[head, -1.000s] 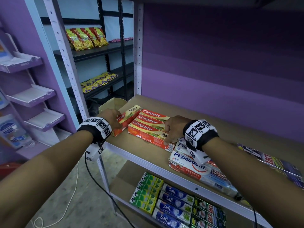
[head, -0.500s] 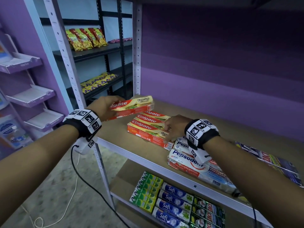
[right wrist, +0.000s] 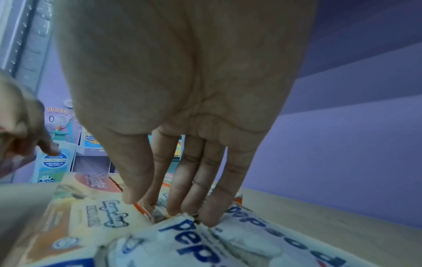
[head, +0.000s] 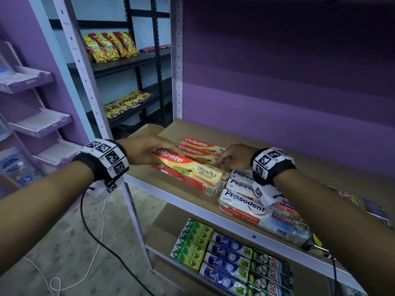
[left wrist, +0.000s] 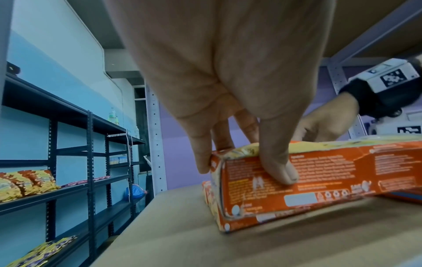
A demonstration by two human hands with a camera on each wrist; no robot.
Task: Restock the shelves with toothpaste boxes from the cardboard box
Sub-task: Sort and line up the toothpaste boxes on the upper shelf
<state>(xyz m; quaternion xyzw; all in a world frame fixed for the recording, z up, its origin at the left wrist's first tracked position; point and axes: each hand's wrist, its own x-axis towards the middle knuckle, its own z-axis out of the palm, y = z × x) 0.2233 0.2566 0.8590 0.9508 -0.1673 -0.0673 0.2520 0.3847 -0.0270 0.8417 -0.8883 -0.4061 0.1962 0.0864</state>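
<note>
Closest to the person, the front edge of the shelf (head: 162, 194) is running across, and the left hand (head: 147, 151) is gripping a Colgate box (head: 188, 174) at its left end, thumb on the orange side and fingers curled over the top. The box is lying long-ways from left to right, tilted a little toward the front, so its right end is pointing at the Pepsodent packs (head: 252, 205). It looks like it is sitting on or just above another red box under it; I cannot tell if it is fully down yet. The left hand is the nearer one and is doing the carrying. The right hand (head: 233, 158) is holding nothing: its fingers are straight and pointing down, touching where the Colgate row (head: 202, 149) meets the Pepsodent packs, as if keeping them tidy. I think the box needs to be turned a bit so it is lining up with the Colgate row behind it. The Pepsodent packs are just beside its right end, so there is little room that way. Farther back, the brown shelf board is bare all the way to the purple wall (head: 277, 92). The cardboard box (head: 147, 130) is peeking out at the far left, behind the left hand.
</note>
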